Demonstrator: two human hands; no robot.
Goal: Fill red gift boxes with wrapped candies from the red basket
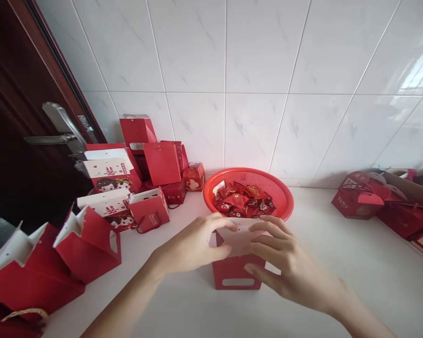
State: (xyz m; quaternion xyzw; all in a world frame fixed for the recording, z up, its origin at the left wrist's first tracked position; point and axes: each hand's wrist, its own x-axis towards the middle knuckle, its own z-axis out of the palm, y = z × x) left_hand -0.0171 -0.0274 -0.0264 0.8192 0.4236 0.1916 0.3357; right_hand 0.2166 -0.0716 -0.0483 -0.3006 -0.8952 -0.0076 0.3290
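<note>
Left grip: the left hand [200, 241] is curved at the top left of the red box [237, 274], thumb and index finger parted around the upper left side; whether they press on it I cannot tell.
Right grip: the right hand [282, 258] has its fingers spread along the top and right side of the same box, thumb lower than the fingers; firm contact is not clear.
Box between the hands: upright on the white desk [324, 291], just in front of the basket, pale flap raised at the top, oval cutout low on the near face.
Basket: the red plastic basket [288, 199] sits near the desk's far edge, by the tiled wall [257, 56], and holds red-wrapped packets [238, 201].
Left edge of the desk: two red boxes with open tops, the larger [31, 277] toward the near left corner, the smaller [91, 246] beside it.
Far left corner: a cluster of red boxes [162, 164], some with white panels and cartoon faces, plus a small patterned box [194, 178] at its right end.
Far right corner: a pile of red boxes [359, 199], some cropped by the view.
Beyond the left edge: a dark door [17, 94] with a metal handle [58, 139].
</note>
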